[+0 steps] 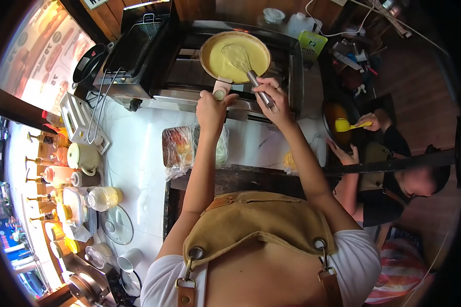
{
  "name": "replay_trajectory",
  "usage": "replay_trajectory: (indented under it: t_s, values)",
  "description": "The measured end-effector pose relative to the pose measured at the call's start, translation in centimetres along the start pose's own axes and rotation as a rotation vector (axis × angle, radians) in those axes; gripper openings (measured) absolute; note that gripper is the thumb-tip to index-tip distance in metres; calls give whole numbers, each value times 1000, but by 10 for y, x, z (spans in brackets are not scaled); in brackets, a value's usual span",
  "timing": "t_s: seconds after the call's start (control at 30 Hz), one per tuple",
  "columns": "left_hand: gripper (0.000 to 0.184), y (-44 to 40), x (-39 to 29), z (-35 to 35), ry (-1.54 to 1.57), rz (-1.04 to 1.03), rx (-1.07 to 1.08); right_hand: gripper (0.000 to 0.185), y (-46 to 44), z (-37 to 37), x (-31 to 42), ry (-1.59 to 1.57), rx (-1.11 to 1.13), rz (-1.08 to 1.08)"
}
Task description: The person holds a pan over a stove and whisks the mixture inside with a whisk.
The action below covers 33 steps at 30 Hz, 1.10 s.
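A round pan (206,65) of thick yellow sauce (258,53) sits on the stove (179,77) ahead of me. My left hand (213,110) is closed around the pan's handle (222,88), on the near side. In my right hand (276,100) is a metal whisk (252,77), gripped by its steel handle. The whisk's wire head rests tilted in the sauce, near the middle of the pan.
Plastic-wrapped food trays (178,146) lie on the white counter (138,169). Pump bottles and jars (105,198) line the left side. A black grill (133,46) stands at back left. To the right, a co-worker's hand (376,122) holds a yellow ladle (343,124) over another pan.
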<state>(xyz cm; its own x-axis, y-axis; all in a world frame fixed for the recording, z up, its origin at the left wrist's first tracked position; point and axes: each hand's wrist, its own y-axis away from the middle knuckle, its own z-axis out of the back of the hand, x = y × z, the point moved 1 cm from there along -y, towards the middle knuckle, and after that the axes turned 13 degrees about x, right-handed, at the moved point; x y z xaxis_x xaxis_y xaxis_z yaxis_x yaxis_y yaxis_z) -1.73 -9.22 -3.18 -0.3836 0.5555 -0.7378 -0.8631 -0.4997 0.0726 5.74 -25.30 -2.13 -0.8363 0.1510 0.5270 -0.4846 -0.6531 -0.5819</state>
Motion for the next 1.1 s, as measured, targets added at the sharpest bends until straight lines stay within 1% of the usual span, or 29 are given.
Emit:
replay_trajectory:
  t_s: [0.07, 0.13, 0.17, 0.2, 0.27, 0.33, 0.4, 0.47, 0.53, 0.6, 0.67, 0.7, 0.73, 0.8, 0.83, 0.87, 0.93, 1.0, 1.07, 1.1]
  values:
    - [65, 1, -2, 1, 18, 0, -10, 22, -1, 1, 2, -35, 19, -5]
    - [65, 2, -2, 2, 35, -1, -19, 20, -1, 4, 3, -148, -29, -30]
    - [65, 1, -2, 1, 42, -2, -17, 17, -1, 4, -3, -160, -81, 10]
    - [65, 1, -1, 1, 50, -2, -16, 16, -2, 9, -4, -106, -102, -7]
    - [66, 1, -1, 1, 46, -4, -16, 16, -4, 20, -5, -170, -118, -18]
    - [66, 0, -1, 1, 42, -8, -13, 15, -9, 32, -3, -163, -103, -3]
    - [65, 0, -1, 0, 6, -2, 0, 16, -10, 40, -4, -146, 0, -12]
    - [65, 1, -2, 2, 2, 0, -2, 17, -7, 37, -10, -178, 6, -11]
    - [65, 2, -4, 2, -1, 3, -4, 16, -4, 31, -15, -125, 97, -5]
    - [67, 2, -3, 3, 34, -1, -17, 18, -1, 24, -19, -112, 100, 17]
    - [67, 2, -3, 3, 38, 0, -16, 22, -1, 18, -11, -167, 33, -9]
    - [67, 1, -2, 2, 42, 0, -14, 24, 1, 14, -11, -221, 42, -84]
    - [67, 1, -2, 2, 41, 1, -13, 24, 0, 11, -12, -222, 43, -85]
    - [66, 1, -3, 2, 21, 0, -20, 21, -3, 3, -11, -254, -62, -93]
    - [66, 2, -3, 2, 21, 0, -19, 21, -7, -1, -8, -201, -125, -55]
    - [65, 2, -3, 2, 31, 1, 2, 21, -6, -1, -4, -201, -126, -54]
    - [64, 0, -2, 3, 38, 4, 20, 23, -3, -2, 8, -316, 63, -151]
    - [64, 0, -1, 1, 15, -27, -16, 26, -2, -5, -2, -264, 103, -144]
    - [64, 1, -2, 1, 28, -14, -15, 26, -4, -5, -12, -272, -76, -80]
    - [64, 1, -3, 2, 41, -5, -17, 25, -6, -3, -3, -313, -73, -106]
